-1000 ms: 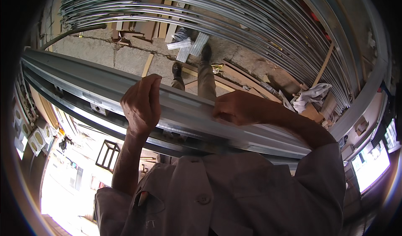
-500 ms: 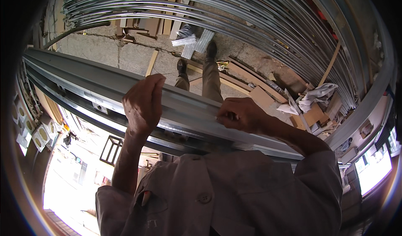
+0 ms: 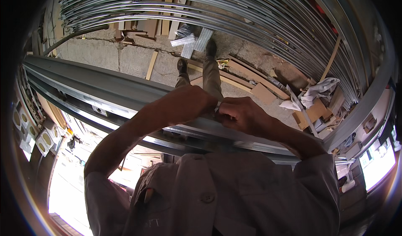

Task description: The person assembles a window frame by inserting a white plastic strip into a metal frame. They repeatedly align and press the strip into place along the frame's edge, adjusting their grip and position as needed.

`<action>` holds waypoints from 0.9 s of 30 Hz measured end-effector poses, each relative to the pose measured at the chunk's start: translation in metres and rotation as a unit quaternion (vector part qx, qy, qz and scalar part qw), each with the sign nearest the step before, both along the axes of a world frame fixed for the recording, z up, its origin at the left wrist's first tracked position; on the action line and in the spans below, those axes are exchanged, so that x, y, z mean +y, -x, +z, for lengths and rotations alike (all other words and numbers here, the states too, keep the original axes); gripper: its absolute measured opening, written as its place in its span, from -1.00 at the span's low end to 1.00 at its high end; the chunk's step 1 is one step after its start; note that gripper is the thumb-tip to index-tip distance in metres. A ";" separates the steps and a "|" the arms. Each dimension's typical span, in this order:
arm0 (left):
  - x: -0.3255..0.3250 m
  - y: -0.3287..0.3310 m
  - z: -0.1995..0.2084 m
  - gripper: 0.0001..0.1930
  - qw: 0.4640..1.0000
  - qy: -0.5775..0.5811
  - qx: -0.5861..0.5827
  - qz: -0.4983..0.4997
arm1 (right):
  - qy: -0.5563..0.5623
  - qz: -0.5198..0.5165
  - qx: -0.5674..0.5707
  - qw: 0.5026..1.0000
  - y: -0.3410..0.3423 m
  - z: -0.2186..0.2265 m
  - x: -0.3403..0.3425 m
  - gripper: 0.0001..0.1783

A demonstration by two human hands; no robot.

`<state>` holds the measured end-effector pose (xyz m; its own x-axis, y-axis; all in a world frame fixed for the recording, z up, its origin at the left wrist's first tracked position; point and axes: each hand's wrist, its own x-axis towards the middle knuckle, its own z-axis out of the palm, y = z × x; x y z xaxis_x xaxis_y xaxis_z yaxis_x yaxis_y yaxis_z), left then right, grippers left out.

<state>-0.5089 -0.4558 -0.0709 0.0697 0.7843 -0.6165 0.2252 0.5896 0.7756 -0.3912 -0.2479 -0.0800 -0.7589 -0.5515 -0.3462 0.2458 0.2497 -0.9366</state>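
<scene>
A long grey metal channel (image 3: 104, 82) runs across in front of my body, from the far left to the lower right. Over its middle, my left hand (image 3: 194, 101) meets my right hand (image 3: 242, 115), fingertips close together. My left fingers are closed and mostly hidden behind the back of the hand. On the right, the fingers are curled into a pinch. A tiny pale glint shows between the two hands, too small to name. On the channel's near side lie further metal rails, one with a small bracket (image 3: 99, 110) on it.
Beyond the channel, many thin metal rods (image 3: 176, 16) stretch across the back. Wood strips (image 3: 151, 65), cardboard pieces (image 3: 263, 93) and a crumpled white cloth (image 3: 320, 89) lie on the concrete floor (image 3: 98, 54). A wide metal beam (image 3: 358, 118) curves along the right.
My left hand has moved right along the channel to meet my right hand, its forearm now slanting across the rails. The right hand stays nearly in place.
</scene>
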 end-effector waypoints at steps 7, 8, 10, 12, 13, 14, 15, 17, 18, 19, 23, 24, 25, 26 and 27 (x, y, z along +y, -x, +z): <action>-0.003 -0.001 -0.001 -0.81 0.995 -0.077 0.014 -0.067 | 0.045 0.003 0.000 0.999 0.002 -0.010 0.004 -0.82; -0.003 -0.003 -0.002 -0.81 0.993 -0.089 0.027 -0.076 | 0.043 -0.002 0.004 0.999 0.001 -0.010 0.004 -0.82; -0.002 -0.004 -0.001 -0.82 0.988 -0.113 0.054 -0.094 | 0.041 -0.012 0.013 0.999 -0.002 -0.009 0.004 -0.81; 0.000 -0.002 0.000 -0.82 0.982 -0.128 0.073 -0.120 | 0.036 -0.009 0.042 0.998 -0.003 -0.009 0.005 -0.81; 0.001 -0.002 -0.001 -0.82 0.978 -0.139 0.080 -0.133 | 0.032 -0.008 0.053 0.998 -0.004 -0.009 0.006 -0.81; 0.001 -0.003 -0.002 -0.82 0.975 -0.147 0.086 -0.142 | 0.030 -0.006 0.066 0.997 -0.006 -0.008 0.007 -0.81; 0.001 -0.003 -0.004 -0.81 0.972 -0.154 0.093 -0.151 | 0.028 -0.004 0.080 0.996 -0.006 -0.007 0.008 -0.82; 0.002 -0.002 -0.005 -0.81 0.971 -0.161 0.093 -0.154 | 0.023 0.022 0.094 0.995 -0.007 -0.005 0.014 -0.83; 0.002 -0.002 -0.006 -0.81 0.972 -0.160 0.085 -0.147 | 0.018 0.046 0.095 0.994 -0.007 -0.005 0.018 -0.84; 0.000 -0.001 -0.005 -0.81 0.974 -0.158 0.078 -0.141 | 0.015 0.070 0.096 0.993 -0.007 -0.003 0.019 -0.84; -0.016 -0.001 -0.004 -0.81 0.988 -0.138 0.024 -0.064 | 0.021 0.057 0.052 0.997 -0.008 0.000 0.015 -0.86; -0.017 -0.001 -0.001 -0.82 0.991 -0.126 0.007 -0.035 | 0.027 0.040 0.032 0.998 -0.010 -0.002 0.014 -0.86; -0.017 -0.001 0.001 -0.83 0.994 -0.112 -0.008 -0.006 | 0.033 0.024 0.013 0.999 -0.011 -0.002 0.014 -0.86; -0.018 -0.004 0.000 -0.83 0.992 -0.125 -0.005 0.005 | 0.042 0.019 -0.005 0.999 -0.012 -0.002 0.014 -0.86; -0.019 -0.008 -0.004 -0.84 0.990 -0.137 -0.003 0.015 | 0.051 0.013 -0.023 0.998 -0.011 -0.001 0.015 -0.86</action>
<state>-0.5009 -0.4752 -0.0745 0.0469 0.9240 -0.3795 0.2067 0.3627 0.9087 -0.3799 -0.2328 -0.0812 -0.7281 -0.6053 -0.3217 0.2841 0.1606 -0.9453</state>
